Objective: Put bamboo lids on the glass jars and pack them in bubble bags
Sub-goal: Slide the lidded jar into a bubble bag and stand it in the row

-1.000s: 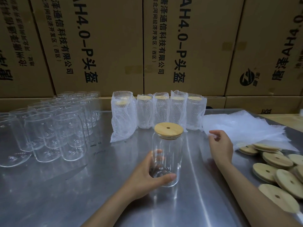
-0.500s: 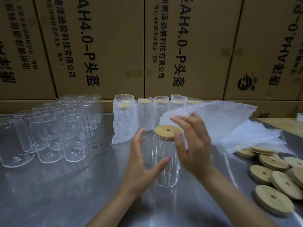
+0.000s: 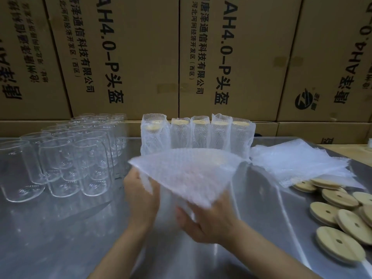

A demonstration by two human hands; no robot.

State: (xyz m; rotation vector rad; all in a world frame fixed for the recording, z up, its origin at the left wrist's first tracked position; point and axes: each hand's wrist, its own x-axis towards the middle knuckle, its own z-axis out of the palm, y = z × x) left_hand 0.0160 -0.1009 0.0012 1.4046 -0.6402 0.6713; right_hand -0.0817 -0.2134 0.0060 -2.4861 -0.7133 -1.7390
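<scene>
A white bubble bag (image 3: 187, 174) is spread in the air over the middle of the steel table (image 3: 60, 238). My left hand (image 3: 141, 198) grips its left edge and my right hand (image 3: 207, 222) holds it from below on the near side. The lidded glass jar that stood here is hidden behind the bag. Several packed jars (image 3: 197, 133) with bamboo lids stand in a row just behind it.
Several empty glass jars (image 3: 60, 164) crowd the table's left side. A stack of flat bubble bags (image 3: 298, 162) lies at the right, with loose bamboo lids (image 3: 340, 216) in front of it. Cardboard boxes (image 3: 221, 57) wall off the back.
My left hand let go of the lidded jar. My right hand fetched a bubble bag from the stack at the right, and both hands now hold it over the jar, covering it from view.
</scene>
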